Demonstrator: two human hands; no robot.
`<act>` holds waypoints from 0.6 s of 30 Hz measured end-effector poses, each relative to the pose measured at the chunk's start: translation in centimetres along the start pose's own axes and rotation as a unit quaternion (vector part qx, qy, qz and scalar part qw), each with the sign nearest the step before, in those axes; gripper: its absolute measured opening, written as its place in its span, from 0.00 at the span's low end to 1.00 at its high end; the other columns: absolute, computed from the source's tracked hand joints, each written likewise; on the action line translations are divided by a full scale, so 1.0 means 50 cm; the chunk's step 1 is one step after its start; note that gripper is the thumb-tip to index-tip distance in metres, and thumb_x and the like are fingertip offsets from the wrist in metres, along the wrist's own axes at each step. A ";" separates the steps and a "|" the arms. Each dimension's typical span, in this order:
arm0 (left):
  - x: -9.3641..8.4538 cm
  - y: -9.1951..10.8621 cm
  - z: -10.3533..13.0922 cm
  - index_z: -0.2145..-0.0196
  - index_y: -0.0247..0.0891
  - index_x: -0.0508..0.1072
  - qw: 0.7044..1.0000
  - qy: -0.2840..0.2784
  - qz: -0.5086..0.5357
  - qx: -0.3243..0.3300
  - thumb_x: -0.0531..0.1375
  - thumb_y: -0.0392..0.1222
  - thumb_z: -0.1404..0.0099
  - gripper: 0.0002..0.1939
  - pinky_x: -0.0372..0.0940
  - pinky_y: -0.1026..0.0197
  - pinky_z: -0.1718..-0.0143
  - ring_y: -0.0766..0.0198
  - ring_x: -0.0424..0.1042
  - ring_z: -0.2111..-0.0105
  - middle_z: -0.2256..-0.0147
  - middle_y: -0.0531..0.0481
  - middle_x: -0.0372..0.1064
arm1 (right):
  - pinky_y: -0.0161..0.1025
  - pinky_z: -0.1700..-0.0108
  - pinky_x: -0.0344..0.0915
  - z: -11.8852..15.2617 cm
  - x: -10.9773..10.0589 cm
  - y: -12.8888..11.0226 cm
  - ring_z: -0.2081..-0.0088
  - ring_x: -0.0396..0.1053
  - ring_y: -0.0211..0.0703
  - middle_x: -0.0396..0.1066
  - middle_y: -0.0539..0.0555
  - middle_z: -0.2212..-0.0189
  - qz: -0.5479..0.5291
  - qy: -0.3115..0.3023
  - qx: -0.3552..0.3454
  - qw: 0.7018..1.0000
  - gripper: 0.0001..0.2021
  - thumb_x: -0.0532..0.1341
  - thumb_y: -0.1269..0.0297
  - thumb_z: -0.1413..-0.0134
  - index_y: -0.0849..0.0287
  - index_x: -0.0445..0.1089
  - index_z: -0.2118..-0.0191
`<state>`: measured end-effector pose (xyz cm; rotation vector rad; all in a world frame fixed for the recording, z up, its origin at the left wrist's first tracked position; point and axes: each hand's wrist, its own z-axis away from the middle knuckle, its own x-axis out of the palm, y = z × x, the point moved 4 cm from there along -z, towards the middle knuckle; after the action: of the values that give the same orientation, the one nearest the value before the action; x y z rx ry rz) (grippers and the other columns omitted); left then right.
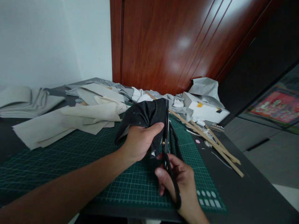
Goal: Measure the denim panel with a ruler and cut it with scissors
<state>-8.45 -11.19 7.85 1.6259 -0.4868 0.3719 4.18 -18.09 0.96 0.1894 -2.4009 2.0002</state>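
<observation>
A bunched piece of dark fabric (142,113) is held up over the green cutting mat (130,183), gripped by my left hand (139,140) with the thumb on top. My right hand (178,177) is closed round the handles of black scissors (165,141), whose blades point away from me along the right edge of the fabric. Whether the blades are apart is hard to tell. Narrow dark strips hang or lie just right of the scissors, over the mat.
Cream fabric pieces (91,112) lie at the left, beside a folded stack (25,101). Grey and white scraps line the back. Wooden sticks (210,141) cross at the right, near a white box (205,109). The dark table's edge (257,199) runs along the right.
</observation>
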 end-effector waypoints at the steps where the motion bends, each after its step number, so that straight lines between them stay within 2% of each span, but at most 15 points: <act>1: -0.002 0.002 -0.003 0.72 0.35 0.78 1.000 0.008 -0.001 -0.003 0.72 0.42 0.49 0.10 0.71 0.63 0.79 0.63 0.74 0.80 0.76 0.50 0.77 | 0.26 0.84 0.63 -0.007 0.003 -0.003 0.86 0.62 0.30 0.67 0.42 0.81 -0.006 -0.015 0.003 1.000 0.19 0.77 0.54 0.48 0.59 0.77 0.56; 5: -0.014 0.017 -0.018 0.75 0.34 0.77 0.997 0.079 -0.002 -0.003 0.73 0.41 0.52 0.11 0.71 0.62 0.80 0.62 0.74 0.81 0.77 0.50 0.77 | 0.27 0.82 0.68 -0.048 0.008 -0.009 0.84 0.66 0.31 0.71 0.43 0.80 -0.040 -0.065 0.019 0.997 0.21 0.80 0.60 0.54 0.60 0.75 0.57; 9: -0.024 0.047 -0.039 0.77 0.35 0.77 0.987 0.157 0.018 0.042 0.75 0.35 0.60 0.12 0.74 0.61 0.79 0.61 0.75 0.79 0.75 0.51 0.79 | 0.26 0.83 0.66 -0.111 0.012 -0.011 0.84 0.66 0.31 0.71 0.42 0.81 -0.048 -0.135 0.007 0.990 0.22 0.81 0.59 0.57 0.61 0.75 0.58; 14: -0.032 0.070 -0.064 0.74 0.36 0.78 0.978 0.185 0.032 0.094 0.75 0.31 0.61 0.14 0.76 0.62 0.76 0.61 0.78 0.76 0.72 0.52 0.80 | 0.26 0.83 0.64 -0.175 0.015 0.000 0.84 0.65 0.31 0.71 0.41 0.81 -0.044 -0.170 0.007 0.985 0.24 0.82 0.57 0.58 0.60 0.75 0.59; 18: -0.030 0.050 -0.074 0.75 0.37 0.78 0.977 0.203 -0.008 0.066 0.73 0.31 0.59 0.12 0.78 0.57 0.74 0.58 0.78 0.77 0.73 0.51 0.80 | 0.26 0.82 0.60 -0.175 0.001 0.018 0.84 0.64 0.30 0.71 0.41 0.81 -0.059 -0.170 -0.002 0.984 0.22 0.81 0.58 0.55 0.60 0.76 0.57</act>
<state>-10.87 -7.57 9.62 1.6257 -0.1410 0.7199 3.44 -9.36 1.68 0.7104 -2.5060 2.0510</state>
